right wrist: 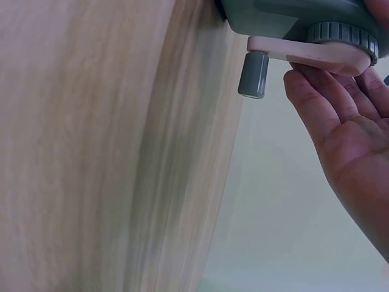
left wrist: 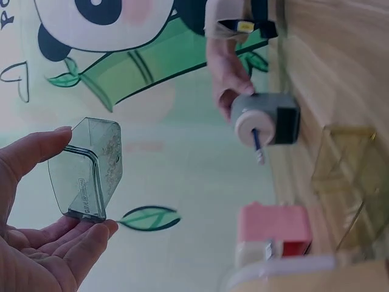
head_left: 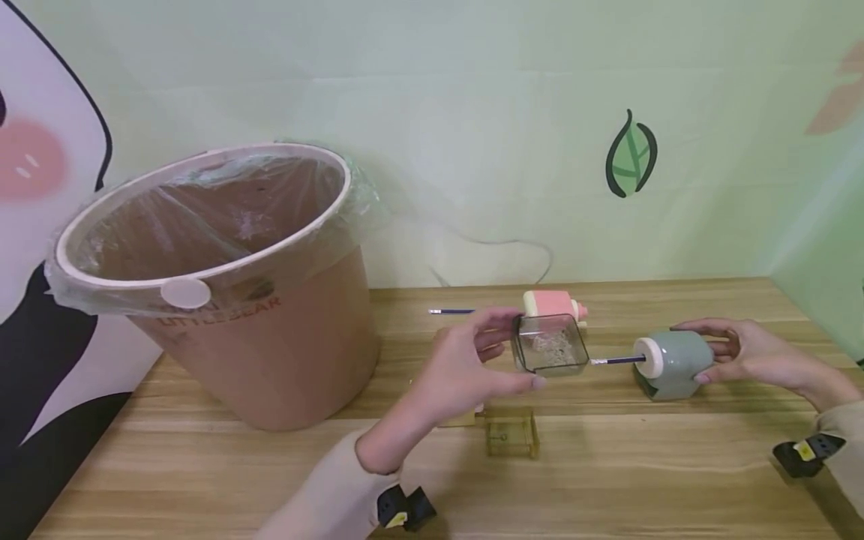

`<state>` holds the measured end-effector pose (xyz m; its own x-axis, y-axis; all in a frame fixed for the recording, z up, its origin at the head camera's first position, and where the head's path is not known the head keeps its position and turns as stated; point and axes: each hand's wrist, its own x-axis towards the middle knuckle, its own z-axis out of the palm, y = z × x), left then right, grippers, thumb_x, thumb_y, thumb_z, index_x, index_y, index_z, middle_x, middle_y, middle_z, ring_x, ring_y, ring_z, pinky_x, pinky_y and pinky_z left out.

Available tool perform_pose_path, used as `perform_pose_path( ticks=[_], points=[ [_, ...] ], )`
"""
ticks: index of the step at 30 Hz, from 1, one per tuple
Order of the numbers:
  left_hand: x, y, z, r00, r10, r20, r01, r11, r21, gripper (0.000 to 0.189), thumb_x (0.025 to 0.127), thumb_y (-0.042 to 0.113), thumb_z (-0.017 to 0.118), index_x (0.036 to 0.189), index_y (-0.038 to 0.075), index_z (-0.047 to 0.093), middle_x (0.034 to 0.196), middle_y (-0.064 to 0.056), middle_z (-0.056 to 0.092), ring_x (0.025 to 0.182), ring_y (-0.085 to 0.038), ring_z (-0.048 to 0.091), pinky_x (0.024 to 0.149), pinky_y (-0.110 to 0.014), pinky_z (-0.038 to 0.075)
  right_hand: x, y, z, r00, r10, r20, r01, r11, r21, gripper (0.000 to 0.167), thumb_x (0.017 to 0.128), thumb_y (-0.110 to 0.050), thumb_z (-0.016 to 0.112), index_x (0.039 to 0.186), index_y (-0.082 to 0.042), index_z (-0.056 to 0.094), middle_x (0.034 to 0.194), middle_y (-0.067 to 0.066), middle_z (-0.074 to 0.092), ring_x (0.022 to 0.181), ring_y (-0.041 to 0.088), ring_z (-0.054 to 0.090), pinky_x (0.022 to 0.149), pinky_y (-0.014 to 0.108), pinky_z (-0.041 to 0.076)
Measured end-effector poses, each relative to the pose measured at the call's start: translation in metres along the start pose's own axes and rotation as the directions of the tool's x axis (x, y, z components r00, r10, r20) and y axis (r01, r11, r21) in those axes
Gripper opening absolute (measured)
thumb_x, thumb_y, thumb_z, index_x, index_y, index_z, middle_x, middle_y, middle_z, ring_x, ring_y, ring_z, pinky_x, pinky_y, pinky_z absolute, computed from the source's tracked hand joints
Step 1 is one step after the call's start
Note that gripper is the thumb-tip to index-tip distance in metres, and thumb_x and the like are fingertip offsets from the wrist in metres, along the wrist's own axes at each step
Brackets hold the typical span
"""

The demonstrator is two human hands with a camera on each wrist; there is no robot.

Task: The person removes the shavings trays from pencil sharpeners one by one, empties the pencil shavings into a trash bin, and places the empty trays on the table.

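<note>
My left hand (head_left: 466,367) holds a clear grey shavings drawer (left wrist: 91,170) between thumb and fingers, raised above the table. Pencil shavings (head_left: 553,346) cling inside it. At the right, my right hand (head_left: 749,356) grips a grey-green crank pencil sharpener (head_left: 682,364) by its rear part. A dark blue pencil (head_left: 617,360) sticks out of the sharpener's round white front, its eraser end pointing left. Below that front, the drawer slot is dark. In the right wrist view the crank handle (right wrist: 253,74) hangs beside the fingers.
A large pink-brown bin (head_left: 290,360) with a clear liner stands at the left. Behind the left hand lies a pink sharpener (head_left: 553,301), with another pencil (head_left: 451,311) beside it. A yellow transparent drawer (head_left: 511,433) lies in front, near a yellow object partly hidden by the left arm.
</note>
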<state>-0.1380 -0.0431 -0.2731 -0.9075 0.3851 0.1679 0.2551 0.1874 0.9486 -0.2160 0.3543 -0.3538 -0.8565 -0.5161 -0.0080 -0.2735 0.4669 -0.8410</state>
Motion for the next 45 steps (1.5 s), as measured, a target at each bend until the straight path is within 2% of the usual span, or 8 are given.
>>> perform_pose_path(
  ticks=[6, 9, 15, 17, 21, 29, 36, 45],
  points=[
    [-0.006, 0.012, -0.02, 0.999, -0.021, -0.033, 0.021, 1.0, -0.017, 0.067, 0.067, 0.007, 0.079, 0.126, 0.003, 0.049, 0.122, -0.011, 0.056, 0.115, -0.024, 0.051, 0.096, -0.032, 0.042, 0.001, -0.001, -0.001, 1.0, -0.014, 0.017, 0.014, 1.0, -0.006, 0.061, 0.072, 0.005, 0.069, 0.127, -0.008, 0.047, 0.113, -0.03, 0.045, 0.093, -0.003, 0.056, 0.069, 0.024, 0.052],
    [-0.008, 0.016, -0.028, 0.998, -0.008, -0.056, 0.008, 1.0, -0.005, 0.066, 0.067, 0.005, 0.079, 0.126, 0.003, 0.049, 0.121, -0.011, 0.056, 0.113, -0.023, 0.053, 0.095, -0.031, 0.043, 0.002, -0.001, -0.001, 1.0, -0.016, 0.014, 0.016, 1.0, -0.013, 0.06, 0.072, 0.004, 0.07, 0.127, -0.007, 0.047, 0.112, -0.029, 0.047, 0.093, -0.003, 0.056, 0.069, 0.024, 0.052],
    [-0.014, 0.024, -0.047, 0.993, 0.025, -0.118, -0.016, 0.997, 0.074, 0.064, 0.066, 0.009, 0.081, 0.123, 0.005, 0.052, 0.116, -0.007, 0.06, 0.109, -0.018, 0.056, 0.094, -0.027, 0.043, 0.005, -0.002, 0.0, 1.0, -0.001, 0.013, 0.001, 1.0, -0.016, 0.061, 0.072, 0.003, 0.071, 0.127, -0.004, 0.045, 0.111, -0.029, 0.048, 0.093, -0.003, 0.056, 0.069, 0.024, 0.052],
    [-0.016, 0.028, -0.053, 0.99, 0.022, -0.137, -0.008, 0.995, 0.098, 0.064, 0.066, 0.012, 0.081, 0.123, 0.008, 0.052, 0.117, -0.006, 0.06, 0.109, -0.016, 0.056, 0.094, -0.025, 0.043, 0.006, -0.002, 0.0, 1.0, 0.003, 0.016, -0.003, 1.0, -0.01, 0.061, 0.072, 0.003, 0.071, 0.127, -0.003, 0.045, 0.111, -0.029, 0.048, 0.093, -0.003, 0.056, 0.07, 0.024, 0.052],
    [-0.021, 0.035, -0.064, 0.984, 0.056, -0.17, -0.034, 0.991, 0.126, 0.066, 0.066, 0.012, 0.081, 0.124, 0.009, 0.052, 0.119, -0.007, 0.06, 0.11, -0.016, 0.055, 0.094, -0.024, 0.043, 0.006, -0.002, 0.0, 1.0, -0.004, 0.02, 0.004, 1.0, -0.006, 0.061, 0.071, 0.004, 0.071, 0.126, -0.002, 0.045, 0.111, -0.028, 0.049, 0.094, -0.003, 0.056, 0.07, 0.024, 0.052],
    [-0.032, 0.047, -0.082, 0.961, 0.102, -0.256, -0.074, 0.99, 0.117, 0.065, 0.066, 0.008, 0.08, 0.125, 0.008, 0.052, 0.119, -0.005, 0.06, 0.109, -0.013, 0.055, 0.093, -0.024, 0.043, 0.007, -0.003, 0.0, 0.999, -0.041, 0.03, 0.041, 0.999, 0.001, 0.06, 0.071, 0.005, 0.071, 0.125, -0.006, 0.047, 0.111, -0.027, 0.05, 0.094, -0.003, 0.056, 0.07, 0.024, 0.052],
    [-0.043, 0.059, -0.101, 0.934, 0.163, -0.318, -0.109, 0.978, 0.179, 0.061, 0.067, 0.005, 0.08, 0.122, 0.004, 0.054, 0.115, -0.006, 0.062, 0.105, -0.014, 0.058, 0.091, -0.023, 0.045, 0.007, -0.003, 0.001, 0.998, -0.044, 0.035, 0.044, 0.999, -0.001, 0.06, 0.071, 0.005, 0.071, 0.125, -0.003, 0.046, 0.111, -0.026, 0.051, 0.094, -0.003, 0.056, 0.07, 0.024, 0.052],
    [-0.057, 0.071, -0.115, 0.902, 0.165, -0.399, -0.085, 0.974, 0.212, 0.058, 0.069, 0.012, 0.079, 0.122, 0.009, 0.056, 0.113, -0.004, 0.061, 0.102, -0.013, 0.058, 0.089, -0.022, 0.046, 0.005, -0.004, 0.001, 0.999, -0.037, 0.028, 0.037, 0.999, -0.003, 0.06, 0.071, 0.006, 0.07, 0.124, -0.009, 0.048, 0.11, -0.027, 0.05, 0.094, -0.004, 0.055, 0.069, 0.023, 0.052]
  ],
)
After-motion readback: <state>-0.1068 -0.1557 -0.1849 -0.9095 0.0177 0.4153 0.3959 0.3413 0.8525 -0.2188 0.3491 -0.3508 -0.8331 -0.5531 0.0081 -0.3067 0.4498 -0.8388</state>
